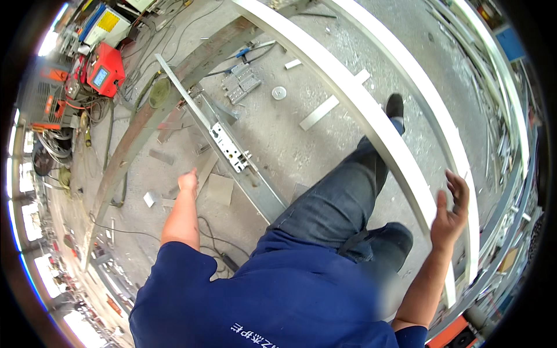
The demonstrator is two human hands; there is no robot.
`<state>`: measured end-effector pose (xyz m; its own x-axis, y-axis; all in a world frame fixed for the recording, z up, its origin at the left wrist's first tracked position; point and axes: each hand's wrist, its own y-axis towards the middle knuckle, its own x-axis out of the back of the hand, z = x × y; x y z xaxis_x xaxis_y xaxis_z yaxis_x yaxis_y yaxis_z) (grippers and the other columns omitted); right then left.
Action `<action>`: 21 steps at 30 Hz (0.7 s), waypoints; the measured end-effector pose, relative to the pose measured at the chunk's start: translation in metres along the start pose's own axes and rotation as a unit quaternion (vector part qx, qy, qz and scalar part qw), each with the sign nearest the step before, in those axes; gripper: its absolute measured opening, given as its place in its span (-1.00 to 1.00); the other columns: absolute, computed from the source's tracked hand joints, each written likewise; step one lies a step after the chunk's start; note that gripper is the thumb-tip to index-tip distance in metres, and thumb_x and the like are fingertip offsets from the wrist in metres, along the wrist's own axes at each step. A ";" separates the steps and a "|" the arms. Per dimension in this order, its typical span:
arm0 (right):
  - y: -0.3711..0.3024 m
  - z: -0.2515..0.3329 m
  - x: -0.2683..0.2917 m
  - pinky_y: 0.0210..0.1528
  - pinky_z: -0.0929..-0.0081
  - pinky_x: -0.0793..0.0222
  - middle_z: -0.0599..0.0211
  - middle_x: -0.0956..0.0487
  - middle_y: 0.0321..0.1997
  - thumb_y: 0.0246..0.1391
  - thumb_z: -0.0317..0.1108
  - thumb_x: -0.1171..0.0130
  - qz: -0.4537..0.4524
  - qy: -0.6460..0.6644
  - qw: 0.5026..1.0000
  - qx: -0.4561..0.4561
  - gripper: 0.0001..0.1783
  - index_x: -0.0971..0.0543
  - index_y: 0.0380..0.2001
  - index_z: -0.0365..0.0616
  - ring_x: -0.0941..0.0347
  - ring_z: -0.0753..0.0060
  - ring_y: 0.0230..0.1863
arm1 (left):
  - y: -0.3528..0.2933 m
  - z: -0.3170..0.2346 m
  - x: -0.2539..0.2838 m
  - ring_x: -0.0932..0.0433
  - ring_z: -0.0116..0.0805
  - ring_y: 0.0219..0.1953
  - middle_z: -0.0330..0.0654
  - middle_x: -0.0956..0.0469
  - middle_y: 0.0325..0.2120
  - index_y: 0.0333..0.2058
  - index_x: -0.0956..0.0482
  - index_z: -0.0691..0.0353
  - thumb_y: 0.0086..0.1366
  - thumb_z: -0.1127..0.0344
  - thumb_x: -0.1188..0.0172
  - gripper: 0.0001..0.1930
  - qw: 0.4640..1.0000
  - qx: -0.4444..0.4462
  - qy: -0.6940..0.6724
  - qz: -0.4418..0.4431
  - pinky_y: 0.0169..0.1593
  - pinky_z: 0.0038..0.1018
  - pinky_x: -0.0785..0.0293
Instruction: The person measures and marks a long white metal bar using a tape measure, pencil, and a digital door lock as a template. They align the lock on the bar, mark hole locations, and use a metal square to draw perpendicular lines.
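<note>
On the workshop floor (pixel 278 139), a person in a blue shirt and jeans stands astride long metal sections, seen from above.

Right hand (pixel 449 211): raised beside the white frame (pixel 360 104), fingers spread and loose, palm toward the frame's long rail. The fingertips lie at the rail's edge; whether they touch it cannot be told. Nothing is grasped.

Left hand (pixel 187 181): loosely closed, held out over the floor just beside the grey bar (pixel 255 185). No object is seen in it, and contact with the bar cannot be told.

White frame: two long pale rails running from upper centre down to the lower right, the person's right leg stepping between them, shoe (pixel 394 106) on the floor near the upper part.

Grey bar: lies diagonally from upper left to centre, carrying a white lock plate (pixel 232 148) on its middle.

Surroundings: a rusty beam (pixel 133 145) runs alongside the grey bar to the left. A red welder (pixel 104 72) with cables sits at upper left. A short pale offcut (pixel 319 113), a round disc (pixel 279 92) and a grey fitting (pixel 241 81) lie on the floor between bar and frame.
</note>
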<state>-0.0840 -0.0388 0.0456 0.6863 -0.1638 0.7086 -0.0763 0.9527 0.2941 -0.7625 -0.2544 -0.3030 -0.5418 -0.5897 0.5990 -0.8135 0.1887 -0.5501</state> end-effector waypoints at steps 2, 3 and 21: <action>0.045 0.037 -0.043 0.28 0.26 -0.37 0.16 -0.63 0.19 0.17 -0.44 -0.34 0.054 -0.016 0.996 0.064 -0.48 -0.51 0.21 -0.19 -0.51 0.16 0.26 | -0.008 0.018 -0.006 -0.47 -0.29 -0.50 -0.16 -0.58 -0.51 -0.27 -0.69 0.34 0.30 0.10 -0.36 -0.65 0.998 0.056 -0.017 0.031 -0.43 -0.27 -0.36; 0.064 0.059 -0.065 0.24 0.27 -0.39 0.14 -0.62 0.20 0.15 -0.39 -0.37 0.088 -0.036 0.992 0.082 -0.46 -0.52 0.21 -0.17 -0.51 0.13 0.24 | -0.015 0.021 -0.010 -0.46 -0.30 -0.50 -0.17 -0.57 -0.51 -0.26 -0.70 0.32 0.30 0.10 -0.36 -0.67 0.996 0.079 -0.010 0.036 -0.45 -0.28 -0.35; 0.272 0.152 -0.346 0.57 0.01 -0.08 0.09 -0.41 0.42 0.09 -0.05 -0.47 0.179 -0.240 0.926 0.231 -0.04 -0.23 0.46 0.01 -0.11 0.03 0.56 | 0.060 -0.061 -0.089 -0.53 -0.36 -0.19 -0.16 -0.62 -0.09 0.14 -0.60 0.25 0.40 -0.12 -0.22 -0.42 0.971 0.099 -0.217 0.000 -0.17 -0.35 -0.45</action>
<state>-0.4523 0.2385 -0.0218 0.1662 -0.0595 0.9843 -0.6130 0.7756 0.1504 -0.7760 -0.1425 -0.3534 -0.3677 -0.8730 0.3205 -0.7337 0.0606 -0.6767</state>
